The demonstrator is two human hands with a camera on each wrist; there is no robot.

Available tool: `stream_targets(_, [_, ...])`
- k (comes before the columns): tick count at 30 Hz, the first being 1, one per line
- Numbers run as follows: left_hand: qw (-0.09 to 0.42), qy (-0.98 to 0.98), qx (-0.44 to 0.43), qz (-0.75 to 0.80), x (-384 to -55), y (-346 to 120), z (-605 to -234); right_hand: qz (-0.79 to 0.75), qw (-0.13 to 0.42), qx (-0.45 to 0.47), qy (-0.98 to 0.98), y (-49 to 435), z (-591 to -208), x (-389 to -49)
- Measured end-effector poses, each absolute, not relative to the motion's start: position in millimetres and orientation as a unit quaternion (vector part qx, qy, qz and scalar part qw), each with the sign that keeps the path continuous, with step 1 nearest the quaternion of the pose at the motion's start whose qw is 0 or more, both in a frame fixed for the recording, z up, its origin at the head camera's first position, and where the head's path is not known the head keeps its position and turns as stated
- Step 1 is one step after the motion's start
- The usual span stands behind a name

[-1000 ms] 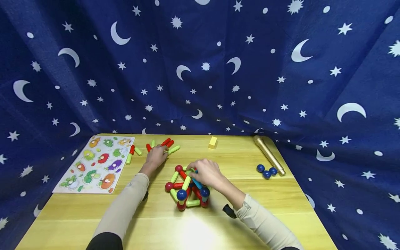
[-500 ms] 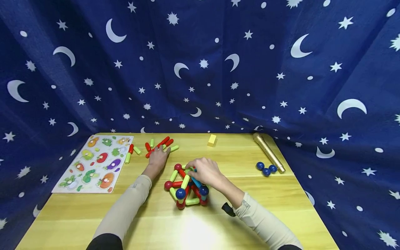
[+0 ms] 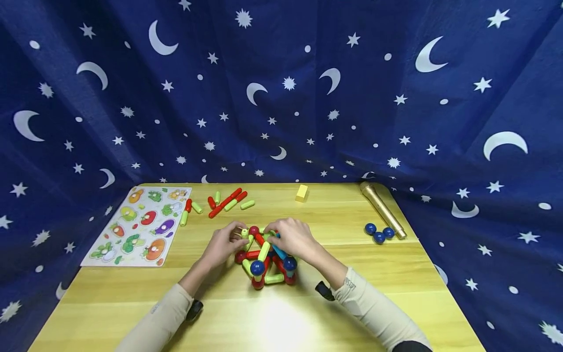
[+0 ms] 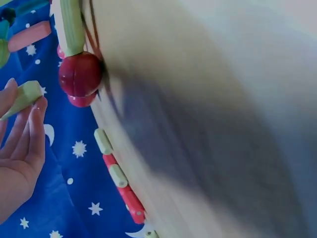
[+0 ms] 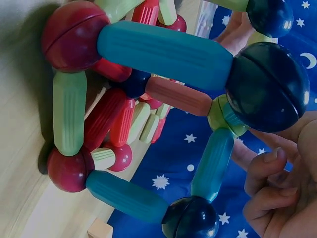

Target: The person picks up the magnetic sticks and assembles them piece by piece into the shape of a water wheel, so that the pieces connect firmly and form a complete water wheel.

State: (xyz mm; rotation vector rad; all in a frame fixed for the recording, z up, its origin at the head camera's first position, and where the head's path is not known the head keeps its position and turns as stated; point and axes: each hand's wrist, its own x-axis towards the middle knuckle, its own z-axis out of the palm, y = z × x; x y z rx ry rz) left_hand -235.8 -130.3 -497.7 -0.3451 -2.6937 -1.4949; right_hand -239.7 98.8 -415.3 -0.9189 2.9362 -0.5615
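A frame built of magnetic sticks and balls (image 3: 253, 254) stands mid-table, in red, light green and blue. My left hand (image 3: 223, 243) is at its left side and pinches a short light green stick (image 4: 26, 97) between thumb and fingers. In the left wrist view a red ball (image 4: 80, 74) of the frame is close by, apart from that stick. My right hand (image 3: 293, 238) holds the top of the frame from the right. In the right wrist view its curled fingers (image 5: 267, 171) are beside a large dark blue ball (image 5: 267, 87) and a green ball (image 5: 220, 119); their exact contact is partly hidden.
Loose red sticks (image 3: 218, 209) and light green sticks (image 3: 248, 204) lie at the back left, beside a vegetable picture board (image 3: 145, 229). A yellow block (image 3: 301, 192) stands at the back. At right are several blue balls (image 3: 379, 238) and a gold microphone-shaped tube (image 3: 383, 211).
My left hand has come from the loose sticks at the back toward the frame, bringing a light green stick. My right hand has stayed at the top of the frame.
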Motion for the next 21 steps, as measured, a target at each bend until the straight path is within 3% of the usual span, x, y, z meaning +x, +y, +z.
stream_targets(5, [0.029,-0.868,-0.117,-0.481,-221,-133,-494,-0.182,0.006,-0.293,0.939,100,-415,-239])
stream_targets(15, [0.013,-0.787,-0.100,-0.609,-225,-110,-459,-0.177,-0.001,-0.274,0.945,101,-415,-239])
stream_targets(21, [0.005,-0.782,-0.118,-0.612,-228,-99,-465,-0.173,0.004,-0.264,0.949,101,-415,-238])
